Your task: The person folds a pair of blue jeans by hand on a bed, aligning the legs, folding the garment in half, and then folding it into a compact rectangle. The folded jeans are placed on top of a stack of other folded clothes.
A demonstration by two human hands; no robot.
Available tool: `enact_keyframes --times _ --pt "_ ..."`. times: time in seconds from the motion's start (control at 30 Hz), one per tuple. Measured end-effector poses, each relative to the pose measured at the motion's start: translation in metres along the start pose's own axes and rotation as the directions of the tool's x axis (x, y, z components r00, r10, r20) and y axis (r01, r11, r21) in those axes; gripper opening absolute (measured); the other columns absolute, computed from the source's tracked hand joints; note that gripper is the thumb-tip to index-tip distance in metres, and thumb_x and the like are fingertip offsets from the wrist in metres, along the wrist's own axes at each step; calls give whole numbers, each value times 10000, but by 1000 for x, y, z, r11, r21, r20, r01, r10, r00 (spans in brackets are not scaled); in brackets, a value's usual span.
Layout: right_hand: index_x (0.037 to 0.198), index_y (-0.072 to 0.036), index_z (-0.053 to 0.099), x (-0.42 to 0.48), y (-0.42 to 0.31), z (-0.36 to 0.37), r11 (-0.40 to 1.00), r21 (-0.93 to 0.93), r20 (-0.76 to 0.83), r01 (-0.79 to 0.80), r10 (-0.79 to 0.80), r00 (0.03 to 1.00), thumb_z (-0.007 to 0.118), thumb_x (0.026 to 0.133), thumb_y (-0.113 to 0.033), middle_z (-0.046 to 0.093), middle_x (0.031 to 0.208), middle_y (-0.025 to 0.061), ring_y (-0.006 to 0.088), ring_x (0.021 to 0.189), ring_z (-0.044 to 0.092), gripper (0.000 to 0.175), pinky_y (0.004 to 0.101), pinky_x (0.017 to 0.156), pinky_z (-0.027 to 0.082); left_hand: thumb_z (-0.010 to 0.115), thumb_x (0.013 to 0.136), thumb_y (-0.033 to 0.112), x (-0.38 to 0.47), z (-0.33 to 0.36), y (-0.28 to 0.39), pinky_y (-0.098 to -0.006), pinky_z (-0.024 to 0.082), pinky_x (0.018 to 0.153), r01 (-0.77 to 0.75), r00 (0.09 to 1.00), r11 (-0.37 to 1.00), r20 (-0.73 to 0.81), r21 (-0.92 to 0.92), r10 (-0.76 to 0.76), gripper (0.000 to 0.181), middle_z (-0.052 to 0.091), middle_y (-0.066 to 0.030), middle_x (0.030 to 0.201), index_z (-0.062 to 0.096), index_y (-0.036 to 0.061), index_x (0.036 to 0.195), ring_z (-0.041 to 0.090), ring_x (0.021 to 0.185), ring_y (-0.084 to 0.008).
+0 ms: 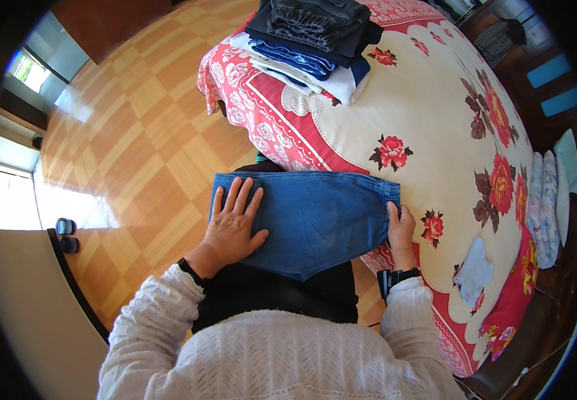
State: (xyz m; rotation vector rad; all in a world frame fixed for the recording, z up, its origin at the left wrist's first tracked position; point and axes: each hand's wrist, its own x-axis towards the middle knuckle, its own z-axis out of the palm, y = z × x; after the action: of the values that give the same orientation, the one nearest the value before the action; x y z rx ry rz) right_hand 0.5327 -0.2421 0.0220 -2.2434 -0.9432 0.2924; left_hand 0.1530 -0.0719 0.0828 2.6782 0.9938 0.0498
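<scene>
A folded pair of blue denim trousers (313, 220) lies across my lap, its elastic-looking waistband at the right, over the bed's edge. My left hand (234, 222) rests flat on the left end of the denim, fingers spread, gripping nothing. At the waistband, my right hand (400, 225) pinches the edge, thumb on top and the other fingers partly hidden. A stack of folded clothes (308, 50) sits on the near left corner of the bed at the top, with dark jeans uppermost and blue and white pieces below.
The bed (433, 120) has a floral cover. A small light-blue cloth (474, 272) lies on it at the right, by a red floral pillow (513, 295). Folded bedding (543, 210) stands beyond. Black slippers (67, 235) are on the parquet-patterned floor (158, 115) at the left.
</scene>
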Motion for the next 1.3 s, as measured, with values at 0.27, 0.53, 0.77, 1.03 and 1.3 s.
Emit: enact_keyframes --times 0.27,0.53,0.77,1.03,1.3 --pt "1350 28 460 -7 -53 -15 889 -330 -95 316 -365 926 556 1002 -353 494 1379 270 435 1261 475 525 487 1034 394 601 894 482 -5 -4 -3 -589 113 1196 -23 999 999 22 -22 24 805 232 -213 1604 346 48 1521 151 1505 -411" --pt "1499 57 294 -66 -150 20 732 -21 516 681 -576 634 564 973 -453 280 1550 306 462 1463 230 780 555 1174 211 535 934 524 -29 -8 11 -589 106 1198 -74 995 997 76 27 71 754 233 -185 1617 364 90 1525 141 1512 -393" --pt "1487 50 336 -57 -207 70 572 229 681 787 -672 291 490 987 -522 271 1565 293 431 1472 239 775 482 1195 215 569 927 492 -55 -18 17 -603 105 1195 -126 978 991 160 -45 132 713 255 -180 1610 402 111 1506 149 1513 -386" --pt "1514 62 268 -58 -231 111 598 143 843 789 -492 220 422 1024 -497 177 1609 277 397 1512 147 759 472 1223 140 515 967 451 -77 -28 11 -608 40 1199 -106 928 983 339 -148 151 710 239 -186 1616 298 127 1560 93 1526 -391" --pt "1535 36 234 -54 -225 125 472 31 756 881 -588 288 493 1004 -420 148 1624 249 380 1518 137 746 466 1226 140 408 1014 470 -89 -29 7 -601 21 1200 -146 926 967 316 -208 208 646 166 -195 1637 328 112 1546 63 1527 -398"
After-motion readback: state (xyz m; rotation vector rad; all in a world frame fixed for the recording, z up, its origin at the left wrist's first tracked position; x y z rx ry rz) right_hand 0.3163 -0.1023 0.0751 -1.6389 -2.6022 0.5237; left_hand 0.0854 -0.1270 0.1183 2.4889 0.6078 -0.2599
